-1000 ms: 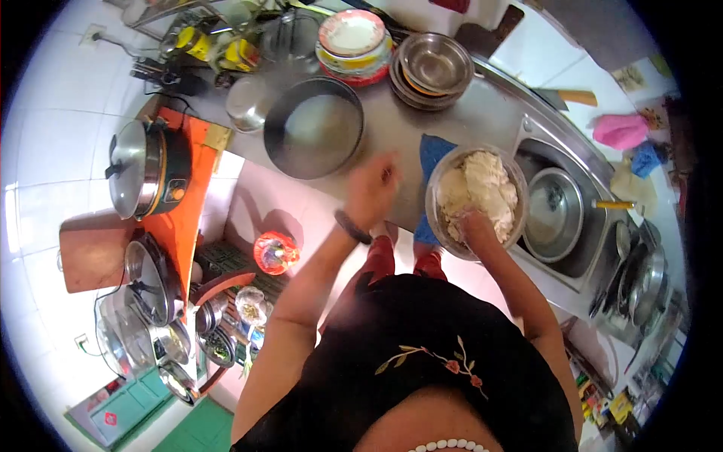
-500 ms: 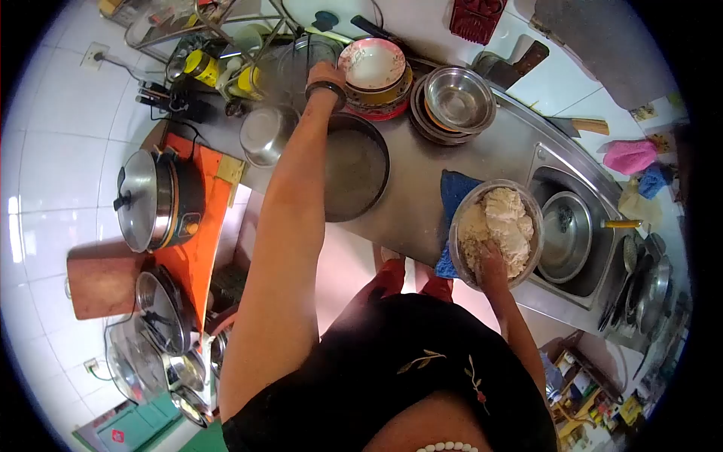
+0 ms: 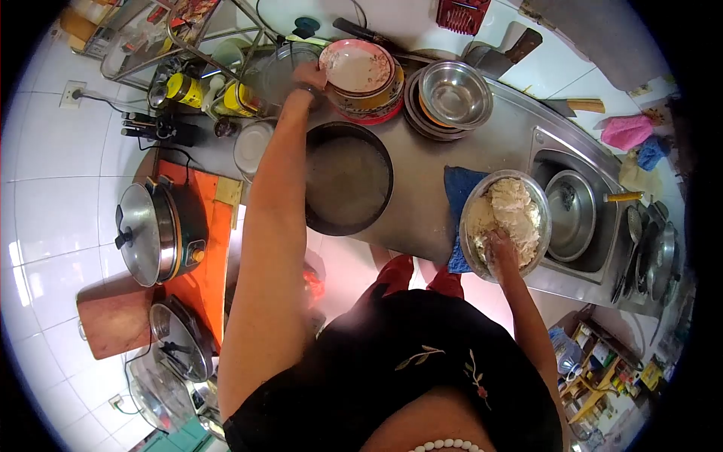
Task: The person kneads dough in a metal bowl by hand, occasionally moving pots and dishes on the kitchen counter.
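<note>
My left hand point(image 3: 309, 76) reaches to the back of the counter. It is closed beside the left rim of a stack of patterned dishes point(image 3: 355, 66) and a clear glass bowl or lid point(image 3: 285, 69); its fingertips are hidden. Below that forearm sits a round dark pan point(image 3: 348, 179) with a thin layer of something pale inside. My right hand point(image 3: 500, 248) is down in a round bowl point(image 3: 542, 197), its fingers closed into lumpy, floury dough point(image 3: 514, 207). A blue cloth point(image 3: 458, 184) lies partly under this bowl.
Stacked metal bowls point(image 3: 456, 94) stand behind the counter's middle. A sink point(image 3: 602, 260) holding a metal basin point(image 3: 570, 215) is at the right. A cleaver point(image 3: 504, 54) leans at the back wall. An electric cooker point(image 3: 162, 230) stands on an orange surface point(image 3: 215, 256) at left.
The view has shifted slightly, so more of the pan shows. My left hand stays beside the dish stack. My right hand remains in the bowl of dough.
</note>
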The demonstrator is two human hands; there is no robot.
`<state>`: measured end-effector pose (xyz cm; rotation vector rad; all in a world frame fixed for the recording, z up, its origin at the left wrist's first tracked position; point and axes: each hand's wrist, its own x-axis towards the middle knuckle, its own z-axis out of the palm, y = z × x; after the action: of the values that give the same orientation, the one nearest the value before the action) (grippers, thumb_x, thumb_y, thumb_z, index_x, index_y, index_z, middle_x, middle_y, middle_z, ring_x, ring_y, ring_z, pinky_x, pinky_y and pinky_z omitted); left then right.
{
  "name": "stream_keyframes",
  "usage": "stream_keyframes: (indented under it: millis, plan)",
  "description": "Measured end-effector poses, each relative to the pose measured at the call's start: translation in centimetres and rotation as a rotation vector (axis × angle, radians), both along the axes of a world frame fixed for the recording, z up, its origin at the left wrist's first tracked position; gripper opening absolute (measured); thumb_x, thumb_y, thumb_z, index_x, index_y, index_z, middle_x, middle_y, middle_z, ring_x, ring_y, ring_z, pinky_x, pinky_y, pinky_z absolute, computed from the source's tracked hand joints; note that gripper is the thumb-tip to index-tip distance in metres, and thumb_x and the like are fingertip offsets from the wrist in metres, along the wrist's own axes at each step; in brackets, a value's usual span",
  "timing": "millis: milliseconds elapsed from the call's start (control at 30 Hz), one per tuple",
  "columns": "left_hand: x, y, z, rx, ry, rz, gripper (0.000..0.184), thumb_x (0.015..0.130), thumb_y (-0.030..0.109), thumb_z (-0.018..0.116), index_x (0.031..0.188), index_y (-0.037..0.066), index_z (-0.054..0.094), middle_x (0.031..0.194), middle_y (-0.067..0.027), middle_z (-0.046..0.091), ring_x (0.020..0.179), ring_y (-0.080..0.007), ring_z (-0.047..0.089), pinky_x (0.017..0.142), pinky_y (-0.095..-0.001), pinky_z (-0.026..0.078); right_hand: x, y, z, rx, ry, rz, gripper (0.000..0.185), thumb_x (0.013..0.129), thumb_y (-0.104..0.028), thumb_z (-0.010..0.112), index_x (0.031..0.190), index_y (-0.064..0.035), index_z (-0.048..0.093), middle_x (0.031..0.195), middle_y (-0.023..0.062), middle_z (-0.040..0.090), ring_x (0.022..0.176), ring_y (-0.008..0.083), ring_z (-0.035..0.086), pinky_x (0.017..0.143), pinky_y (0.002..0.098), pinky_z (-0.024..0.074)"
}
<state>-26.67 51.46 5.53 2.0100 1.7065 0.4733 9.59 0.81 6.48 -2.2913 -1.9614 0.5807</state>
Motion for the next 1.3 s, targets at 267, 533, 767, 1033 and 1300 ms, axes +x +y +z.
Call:
stream_keyframes:
  millis: [267,533,767,1033,1300]
  plan:
    - [-1.4,-1.0,-0.9,-0.028,-0.278,0.025,0.025,0.091,0.027,0.059,0.091,0.004,0.066,0.067,-0.0072,0.065,0.05,-0.0168,0.061,0.042,-0.0299,0.049,0.6,-0.3,-1.7,0.016,0.043,-0.041,0.019,0.081,-0.009,0.056,0.099,-0.0045,0.063,0.1,0.0164,0.058,0.093,0.0355,0.058,0.081,0.0426,0.0483]
    - [-2.9,-10.6,11.1,-0.177,-0.454,0.072,0.032,0.087,0.036,0.063,0.084,0.004,0.066,0.06,-0.006,0.061,0.049,-0.0179,0.058,0.045,-0.0302,0.046,1.0,-1.6,-1.4,0.163,0.218,-0.018,0.023,0.081,-0.008,0.057,0.102,-0.0022,0.063,0.107,0.021,0.056,0.098,0.0385,0.056,0.086,0.0443,0.0464]
    - [-2.4,-21.1,14.9,-0.221,-0.581,-0.047,0.022,0.092,0.02,0.056,0.083,0.002,0.063,0.061,-0.0028,0.059,0.043,-0.0085,0.051,0.04,-0.0222,0.042,1.4,-4.4,-2.2,0.235,0.092,0.131,0.026,0.081,-0.006,0.056,0.105,0.0007,0.061,0.124,0.021,0.053,0.115,0.0393,0.049,0.1,0.0432,0.0394]
    - [4.2,-32.3,15.8,-0.261,-0.61,-0.036,0.024,0.093,0.019,0.056,0.079,0.001,0.062,0.062,-0.001,0.059,0.044,-0.0054,0.051,0.039,-0.0203,0.041,1.5,-1.8,-1.0,0.277,0.095,0.306,0.042,0.082,-0.011,0.054,0.123,-0.0044,0.052,0.132,0.0175,0.048,0.121,0.0366,0.045,0.104,0.0463,0.0352]
    - [8.7,-36.0,13.0,-0.253,-0.541,-0.084,0.027,0.092,0.019,0.057,0.073,0.001,0.061,0.055,-0.0011,0.054,0.044,-0.0062,0.047,0.039,-0.0245,0.035,1.2,-1.2,-1.7,0.03,0.038,0.328,0.037,0.081,-0.015,0.049,0.116,-0.0046,0.057,0.12,0.0141,0.056,0.117,0.032,0.048,0.104,0.0501,0.0307]
